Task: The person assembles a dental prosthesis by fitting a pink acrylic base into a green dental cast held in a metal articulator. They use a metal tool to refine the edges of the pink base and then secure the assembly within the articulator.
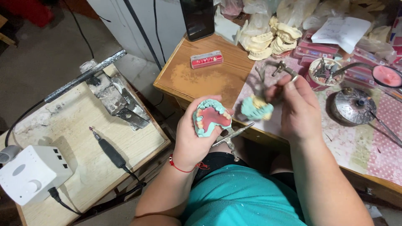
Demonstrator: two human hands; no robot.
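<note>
Teal dental cast (pixel 211 118) w/ pink wax plate, in left hand (pixel 193 136)

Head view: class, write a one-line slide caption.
Left hand holds a teal-and-pink dental cast; right hand holds another teal cast on a metal articulator.

Item one: a teal-green dental cast (pixel 211 117) with a pink wax denture base and a row of pale teeth along its arch. It sits face-up in the left hand (pixel 193 136), tilted slightly toward the viewer, over the lap just off the table (pixel 201 77) edge. Item two: a second teal cast (pixel 256 108) with a cream-coloured top, at 3 o'clock from the first and near it, apart. It is held in the right hand (pixel 298 106), mounted on a hinged metal articulator frame (pixel 279 69) rising toward 1 o'clock.
</note>
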